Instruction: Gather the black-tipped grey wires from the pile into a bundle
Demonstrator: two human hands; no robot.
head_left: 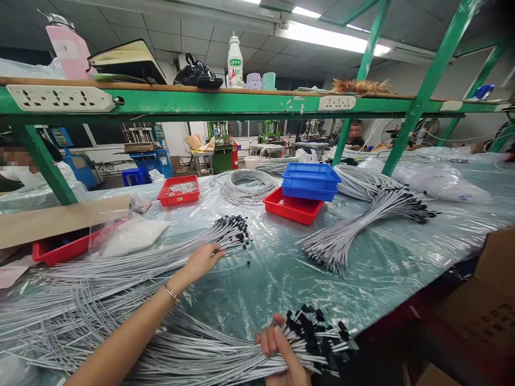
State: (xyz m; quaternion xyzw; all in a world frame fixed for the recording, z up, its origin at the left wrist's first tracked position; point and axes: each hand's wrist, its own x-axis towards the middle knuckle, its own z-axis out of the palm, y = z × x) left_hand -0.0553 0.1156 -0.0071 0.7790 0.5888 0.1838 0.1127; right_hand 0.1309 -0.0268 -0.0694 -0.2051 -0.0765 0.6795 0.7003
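While everything sits on it, table (281, 279): huge bench wrapped in clear plastic sheet, running right out to the far edge of the view.
Shelf frame (225, 102): green metal rack over the bench, with a white bottle (235, 61), a black bag (197, 72) and a pink jug (70, 48) on top.
Loose cables (120, 273): big fan of grey wires with black end caps spread across the left side, caps pointing away toward the middle.
Second bundle (362, 220): another sheaf of the same wires lying well apart on the right, untouched.
Blue trays (310, 181): stacked, resting on the edge of a red tray (293, 208).
Small red tray (179, 190): further back, holds little silvery parts, can't really tell what they are.
Held bundle (225, 359): thick bunch at the near edge, black caps sticking out past the fingers.
Right hand (281, 354): clenched around the held bundle just behind the caps.
Left hand (203, 260): stretched out onto the loose cables, fingertips pinching a wire near its caps.
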